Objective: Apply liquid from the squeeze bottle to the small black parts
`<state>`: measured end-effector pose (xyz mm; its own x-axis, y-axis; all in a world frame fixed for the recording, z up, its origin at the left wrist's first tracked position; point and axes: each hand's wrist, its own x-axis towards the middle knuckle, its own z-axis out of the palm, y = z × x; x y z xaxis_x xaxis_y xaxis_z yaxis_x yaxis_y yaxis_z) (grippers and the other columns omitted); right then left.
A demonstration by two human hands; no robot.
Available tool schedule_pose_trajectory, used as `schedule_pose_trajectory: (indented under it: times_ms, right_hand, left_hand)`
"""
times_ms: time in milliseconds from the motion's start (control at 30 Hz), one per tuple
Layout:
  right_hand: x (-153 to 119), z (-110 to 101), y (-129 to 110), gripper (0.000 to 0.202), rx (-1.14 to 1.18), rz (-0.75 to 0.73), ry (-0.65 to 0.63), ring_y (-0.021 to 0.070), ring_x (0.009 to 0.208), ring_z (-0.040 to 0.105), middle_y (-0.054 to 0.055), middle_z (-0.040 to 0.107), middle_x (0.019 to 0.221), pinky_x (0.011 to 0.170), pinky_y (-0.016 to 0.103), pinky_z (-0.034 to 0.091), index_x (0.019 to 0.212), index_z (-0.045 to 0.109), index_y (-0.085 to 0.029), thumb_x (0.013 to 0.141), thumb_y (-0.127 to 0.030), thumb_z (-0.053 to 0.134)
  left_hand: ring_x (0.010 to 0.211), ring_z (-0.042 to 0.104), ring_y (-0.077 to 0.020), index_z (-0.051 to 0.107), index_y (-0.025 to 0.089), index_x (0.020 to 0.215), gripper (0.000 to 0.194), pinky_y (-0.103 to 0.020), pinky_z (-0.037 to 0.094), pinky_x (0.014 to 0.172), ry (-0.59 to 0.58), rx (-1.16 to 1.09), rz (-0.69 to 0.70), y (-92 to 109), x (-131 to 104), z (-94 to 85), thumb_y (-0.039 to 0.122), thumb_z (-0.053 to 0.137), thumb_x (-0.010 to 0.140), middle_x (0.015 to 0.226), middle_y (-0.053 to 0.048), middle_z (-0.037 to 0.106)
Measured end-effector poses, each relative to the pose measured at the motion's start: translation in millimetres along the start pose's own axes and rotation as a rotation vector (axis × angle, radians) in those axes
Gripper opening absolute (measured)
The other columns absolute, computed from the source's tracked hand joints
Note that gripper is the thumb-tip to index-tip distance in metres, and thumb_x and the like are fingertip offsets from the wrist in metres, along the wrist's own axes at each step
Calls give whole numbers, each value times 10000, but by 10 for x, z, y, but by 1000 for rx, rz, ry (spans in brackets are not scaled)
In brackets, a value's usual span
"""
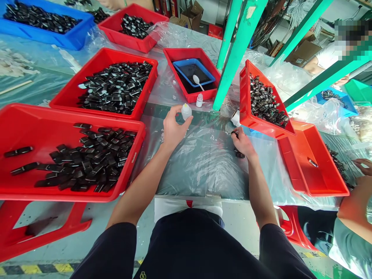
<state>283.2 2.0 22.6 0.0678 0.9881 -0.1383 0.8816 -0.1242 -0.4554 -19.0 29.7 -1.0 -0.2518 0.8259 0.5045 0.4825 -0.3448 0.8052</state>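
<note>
Between the bare left hand (173, 130) and bare right hand (243, 143), the plastic-film-covered tabletop (206, 166) leaves passing room; ahead, a slanted green metal post (236, 48) obstructs.

Parts (95, 161) in bins (31, 130) on the bench (203, 170) at your left, small bottle (199, 101) ahead, spoon (196, 79) on the tray (187, 70) behind, other bins (300, 166) at your right

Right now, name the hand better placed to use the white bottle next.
Probably the left hand: it holds the white bottle, while the right hand grips a small black piece farther right.
</note>
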Motion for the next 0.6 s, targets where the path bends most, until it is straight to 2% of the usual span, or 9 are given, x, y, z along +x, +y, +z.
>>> schedule_pose_trajectory:
  times_ms: [67,133,233,367,467,600]
  right_hand:
    - [-30,-33,43,319,-27,-23,-55,284,832,675,104,732,956,737,370,473,1287,510,-215,977,-279,471]
    - [-63,-56,64,316,-40,-73,-93,278,879,681,124,742,1052,777,373,494,1278,507,-211,970,-256,454]
    - [-110,-66,44,267,12,-180,-195,267,982,696,128,755,1126,864,369,519,1223,558,-217,1023,-284,394]
    - [-159,-87,-1,316,80,-262,-317,255,997,718,116,780,1126,913,372,534,1177,652,-219,1068,-331,378]
    - [-182,-140,-3,334,118,-349,-305,268,1136,704,111,768,1239,1020,402,522,1199,702,-219,1063,-335,420]
    - [-203,-182,-49,401,150,-362,-173,280,1209,672,126,723,1300,1095,432,501,1305,704,-220,1069,-408,440]
  left_hand:
    - [1100,741,-235,646,231,1177,370,-424,577,1000,4,-33,-14,8,0,1,366,793,866,1113,-46,790]
    - [1082,750,-231,636,226,1170,372,-417,585,993,17,-52,-21,17,-3,4,341,795,854,1086,-40,798]
    - [1083,752,-229,636,243,1176,372,-403,581,1001,7,-42,-33,26,-9,10,345,794,854,1090,-33,798]
    - [1114,746,-241,648,264,1186,360,-406,580,1001,-38,-21,-47,35,-15,12,393,777,876,1120,-36,792]
    - [1106,747,-241,658,264,1205,383,-401,583,983,-74,-50,-33,46,-20,15,422,774,875,1142,-41,795]
    - [1106,747,-229,639,263,1311,468,-374,594,933,-175,-179,-31,68,-38,37,539,681,935,1231,-64,779]
